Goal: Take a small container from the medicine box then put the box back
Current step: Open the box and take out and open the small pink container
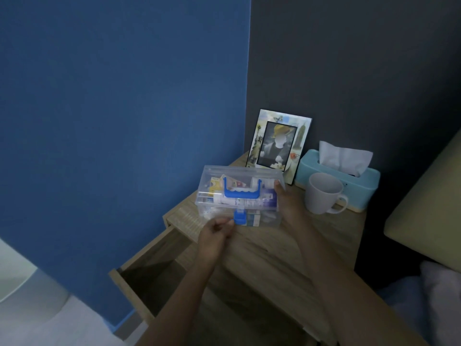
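From the head camera, a clear plastic medicine box (239, 196) is sitting on top of a wooden bedside table (287, 258), near the table's left edge. The box's lid is lying shut, and its blue handle (241, 191) is lying flat on top. Little packets and tubes are showing through the clear sides.

The left hand (215, 238) is reaching to the front of the box. Its fingers (224, 224) are bunching together and pinching the blue latch (240, 218). The right hand (287, 203) is wrapping around the right end of the box, with its fingers clamping on that end and holding it steady.

Below the left arm, a drawer (149, 275) is standing open and looking dark inside.

Behind the box, a picture frame (278, 143) is leaning against the dark wall. Beside it, a teal tissue box (341, 181) is sitting with a white tissue sticking up. A white mug (324, 193) is standing just in front of the tissue box.
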Motion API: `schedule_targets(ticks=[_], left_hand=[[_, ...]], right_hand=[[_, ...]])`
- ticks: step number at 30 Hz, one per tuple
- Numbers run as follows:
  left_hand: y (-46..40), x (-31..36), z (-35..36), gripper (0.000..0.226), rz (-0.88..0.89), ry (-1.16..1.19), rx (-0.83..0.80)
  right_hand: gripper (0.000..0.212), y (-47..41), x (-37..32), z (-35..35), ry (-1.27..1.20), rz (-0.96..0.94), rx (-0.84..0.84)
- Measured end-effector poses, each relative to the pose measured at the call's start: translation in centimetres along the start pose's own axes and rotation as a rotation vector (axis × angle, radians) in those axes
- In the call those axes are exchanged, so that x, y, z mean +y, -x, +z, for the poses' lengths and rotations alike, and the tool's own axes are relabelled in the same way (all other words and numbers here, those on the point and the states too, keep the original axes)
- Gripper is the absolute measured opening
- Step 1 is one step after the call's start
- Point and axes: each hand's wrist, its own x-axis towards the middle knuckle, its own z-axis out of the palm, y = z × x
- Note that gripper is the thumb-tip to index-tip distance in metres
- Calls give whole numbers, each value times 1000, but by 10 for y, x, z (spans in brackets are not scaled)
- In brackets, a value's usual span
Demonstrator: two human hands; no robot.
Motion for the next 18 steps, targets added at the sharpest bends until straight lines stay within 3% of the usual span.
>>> schedule_targets(ticks=[3, 5, 8, 12, 15, 18], left_hand=[[1, 4, -13, 16, 137, 49, 362], [-3, 14, -22, 25, 251, 74, 506], [-13, 29, -30, 50, 212, 106, 376], [-18, 37, -32, 60, 211, 136, 137], [-21, 34, -30, 61, 227, 105, 148], [-28, 31, -30, 58, 241, 67, 164]], right_hand=[[46, 5, 15, -6, -122, -82, 16], [48, 8, 29, -11, -183, -115, 3], [52, 9, 42, -14, -247, -125, -90], [53, 8, 31, -13, -372, -128, -87], [52, 5, 13, -13, -328, -161, -11], [66, -5, -5, -15, -247, -165, 18]])
